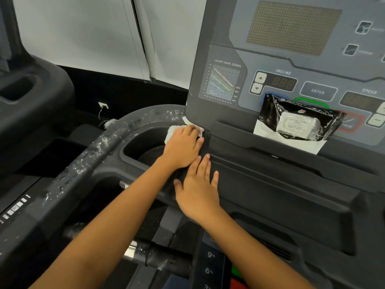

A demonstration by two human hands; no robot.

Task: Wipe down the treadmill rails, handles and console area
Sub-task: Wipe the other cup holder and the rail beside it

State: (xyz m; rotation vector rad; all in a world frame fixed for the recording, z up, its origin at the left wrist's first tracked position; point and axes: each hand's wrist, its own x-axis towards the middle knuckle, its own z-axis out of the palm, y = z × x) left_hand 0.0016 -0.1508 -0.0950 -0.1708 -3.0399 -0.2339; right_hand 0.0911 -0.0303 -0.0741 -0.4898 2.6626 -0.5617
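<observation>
My left hand (183, 147) lies flat on a white wipe (171, 131) and presses it against the lower left corner of the treadmill console (208, 59), just above the cup holder (143, 149). The wipe's edges show beyond my fingertips. My right hand (198, 190) rests palm down, fingers spread, on the dark console tray (270, 184) right beside the left hand and holds nothing. The curved left handle rail (116, 130) is speckled with white residue.
A black pack of antibacterial wipes (298, 119) leans on the console ledge over the buttons. A short grip bar (162, 259) sits low in the middle. Another machine (31, 97) stands at the left, with a white wall (83, 34) behind.
</observation>
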